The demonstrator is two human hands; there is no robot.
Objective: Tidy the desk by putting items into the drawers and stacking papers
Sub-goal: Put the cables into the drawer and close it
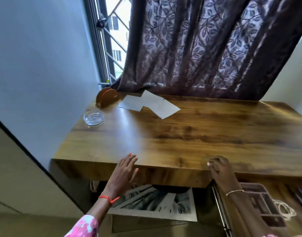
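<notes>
A wooden desk (198,134) fills the middle of the view. Loose white papers (150,104) lie overlapping near its far edge, by the curtain. A glass ashtray (93,118) and a round brown wooden holder (106,98) stand at the far left corner. My left hand (124,171) hovers open over the desk's front edge, fingers spread, holding nothing. My right hand (219,170) rests with curled fingers on the front edge; whether it grips anything is unclear. Below it an open drawer (249,202) holds a grey divided tray (264,204) and a coil of white cord (285,209).
A dark patterned curtain (206,48) hangs behind the desk, with a barred window (111,40) to its left. A white wall stands close on the left. Under the desk lies a grey patterned sheet or mat (155,202).
</notes>
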